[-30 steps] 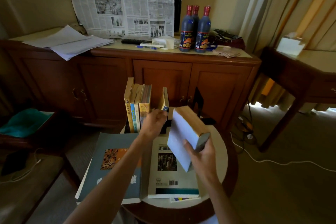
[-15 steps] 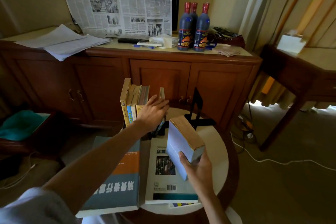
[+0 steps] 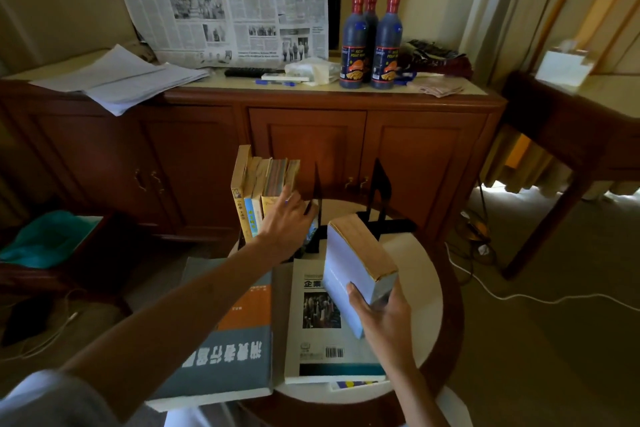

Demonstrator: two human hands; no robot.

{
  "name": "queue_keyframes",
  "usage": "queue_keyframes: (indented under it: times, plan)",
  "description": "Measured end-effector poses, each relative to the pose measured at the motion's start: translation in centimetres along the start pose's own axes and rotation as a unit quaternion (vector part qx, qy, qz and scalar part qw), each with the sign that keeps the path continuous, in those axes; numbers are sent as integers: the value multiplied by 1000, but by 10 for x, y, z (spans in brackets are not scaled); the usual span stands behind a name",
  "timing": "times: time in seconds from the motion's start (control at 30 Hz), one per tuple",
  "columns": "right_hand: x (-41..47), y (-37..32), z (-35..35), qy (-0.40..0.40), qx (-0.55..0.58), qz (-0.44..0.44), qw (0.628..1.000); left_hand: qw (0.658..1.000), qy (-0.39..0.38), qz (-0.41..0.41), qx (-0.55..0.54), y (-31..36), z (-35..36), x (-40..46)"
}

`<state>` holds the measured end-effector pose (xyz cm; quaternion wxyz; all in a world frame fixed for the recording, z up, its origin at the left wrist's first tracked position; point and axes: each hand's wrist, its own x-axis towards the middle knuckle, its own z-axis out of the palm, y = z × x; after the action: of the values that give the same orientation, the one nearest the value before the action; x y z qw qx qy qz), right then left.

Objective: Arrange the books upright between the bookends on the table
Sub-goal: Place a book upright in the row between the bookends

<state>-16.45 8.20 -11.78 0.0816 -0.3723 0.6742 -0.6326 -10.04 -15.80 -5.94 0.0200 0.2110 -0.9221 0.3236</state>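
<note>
Round table (image 3: 420,274) low in centre frame, two big books flat on it: a grey-and-orange book (image 3: 228,340) at seven o'clock, a white book (image 3: 311,333) just beside it. At twelve o'clock, upright books (image 3: 259,184) stand in a row, black bookends (image 3: 379,191) to their right. Right hand (image 3: 384,319) grips a thick pale-blue book (image 3: 353,270), fingers wrapped round its lower end. Left hand (image 3: 285,224), fingers spread, presses flat against the row's right end.

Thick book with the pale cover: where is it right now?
In the head view the thick book is right of centre, held in the right hand above the round table, just in front of the black bookend and right of the upright books.
</note>
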Motion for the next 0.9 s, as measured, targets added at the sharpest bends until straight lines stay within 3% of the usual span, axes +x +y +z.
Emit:
queue_keyframes:
  times: [0.13,0.4,0.57,0.77,0.9]
  plan:
    - [1,2,0,2,-5,-2,1000,1000,-29,-8,7,3,4,1]
    - [0,0,1,3,6,-6,1000,998,-22,61,24,-8,3,-5]
    - [1,3,1,-10,18,16,1000,991,-28,81,100,-17,2,-13]
    - [19,10,-12,-143,-1,102,984,982,-44,117,142,-27,2,-24]
    - [25,6,5,-53,16,129,990,983,-49,125,127,-28,1,-19]
